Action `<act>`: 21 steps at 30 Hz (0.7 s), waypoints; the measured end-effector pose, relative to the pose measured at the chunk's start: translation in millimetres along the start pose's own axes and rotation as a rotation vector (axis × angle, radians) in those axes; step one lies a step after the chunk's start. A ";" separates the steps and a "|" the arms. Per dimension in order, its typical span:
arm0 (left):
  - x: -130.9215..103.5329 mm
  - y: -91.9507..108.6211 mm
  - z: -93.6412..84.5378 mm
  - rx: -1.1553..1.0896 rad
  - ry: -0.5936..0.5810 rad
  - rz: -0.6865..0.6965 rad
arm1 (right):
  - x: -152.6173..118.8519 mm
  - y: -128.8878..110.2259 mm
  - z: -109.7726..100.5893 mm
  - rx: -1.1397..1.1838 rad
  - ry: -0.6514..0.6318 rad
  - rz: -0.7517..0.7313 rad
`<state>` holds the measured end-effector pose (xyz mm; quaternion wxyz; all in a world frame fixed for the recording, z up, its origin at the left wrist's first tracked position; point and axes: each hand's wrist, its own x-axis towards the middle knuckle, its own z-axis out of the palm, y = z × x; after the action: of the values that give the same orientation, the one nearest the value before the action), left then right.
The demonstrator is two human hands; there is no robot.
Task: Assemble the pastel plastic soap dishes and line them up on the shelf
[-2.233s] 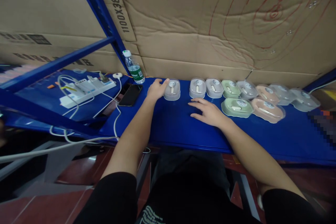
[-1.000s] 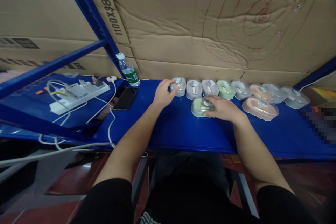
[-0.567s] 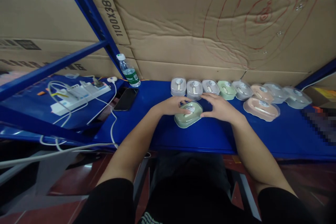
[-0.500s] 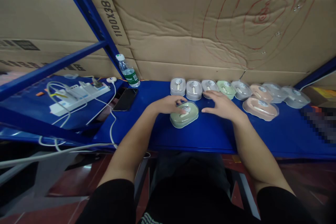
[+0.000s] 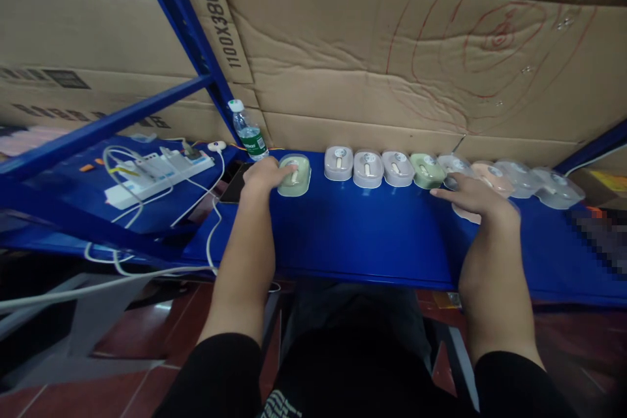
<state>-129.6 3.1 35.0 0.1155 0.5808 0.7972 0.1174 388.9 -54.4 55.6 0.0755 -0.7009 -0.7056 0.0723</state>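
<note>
My left hand grips a green plastic box with a clear domed lid from its left side, thumb lying on the lid. The box rests on the blue shelf top beside the phone; the other fingers are mostly hidden. Over on the right, my right hand is open, thumb and fingers apart, above a pink box. Most of that pink box is covered by the hand, so contact is unclear. Behind stands a row of similar lidded boxes, among them a lilac one and another green one.
A water bottle stands by the blue upright post, with a dark phone in front. At left lie a white power strip and loose cables. Cardboard walls the back. A blurred dark item is at far right.
My left hand has moved left with the green box, turning it and setting it near the bottle. My right hand has shifted right from mid-shelf to over the pink box.
</note>
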 end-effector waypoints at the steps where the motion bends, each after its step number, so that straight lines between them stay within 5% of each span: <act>1: -0.5 6.1 4.4 -0.005 0.038 -0.015 | -4.8 -12.2 -1.1 0.000 -0.022 0.001; 6: 5.6 27.7 30.4 -0.205 0.111 0.028 | -30.2 -77.5 3.1 0.154 -0.117 -0.332; 10: 15.5 28.7 44.5 -0.407 0.161 0.075 | -33.1 -103.1 20.5 0.241 -0.041 -0.647; 21: 4.3 42.7 55.7 -0.312 0.196 0.235 | -20.6 -107.8 44.2 0.026 0.026 -0.591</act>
<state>-74.6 22.9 -4.1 0.1115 0.6304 0.7037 0.3082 274.3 -75.6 34.6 0.1113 -0.4648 -0.8771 0.0474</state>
